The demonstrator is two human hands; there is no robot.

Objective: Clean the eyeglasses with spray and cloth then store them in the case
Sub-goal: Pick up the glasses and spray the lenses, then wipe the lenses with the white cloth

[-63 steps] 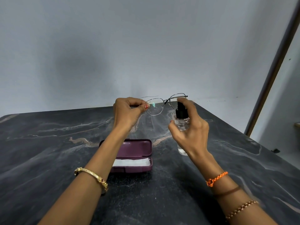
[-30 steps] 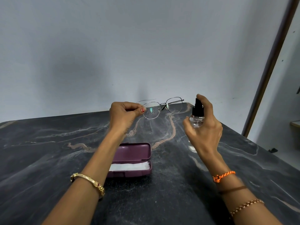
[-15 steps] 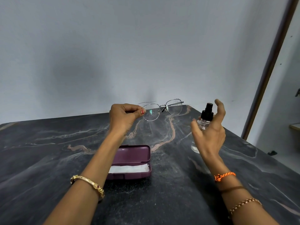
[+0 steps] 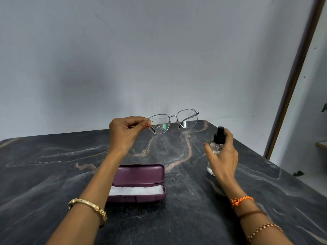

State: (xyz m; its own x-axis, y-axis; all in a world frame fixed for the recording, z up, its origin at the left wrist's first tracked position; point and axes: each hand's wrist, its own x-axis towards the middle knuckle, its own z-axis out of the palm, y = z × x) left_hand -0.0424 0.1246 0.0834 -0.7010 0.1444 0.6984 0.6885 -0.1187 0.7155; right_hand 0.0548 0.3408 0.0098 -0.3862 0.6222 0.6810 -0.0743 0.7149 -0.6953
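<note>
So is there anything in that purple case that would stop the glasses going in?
Yes: a white cloth lies in the tray of the open case, and the left hand, holding the eyeglasses above, has its forearm across the case's left end.

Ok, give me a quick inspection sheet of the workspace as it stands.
Surface: dark marbled table.
Job's things: glasses held up, droplets on one lens; spray bottle low at the table; open purple case with white cloth inside.
Clutter: nothing seen.
Grips: left hand pinches the glasses by one end; right hand holds the bottle.
Cables: nothing seen.
Surroundings: plain wall, brown door frame at right.
</note>
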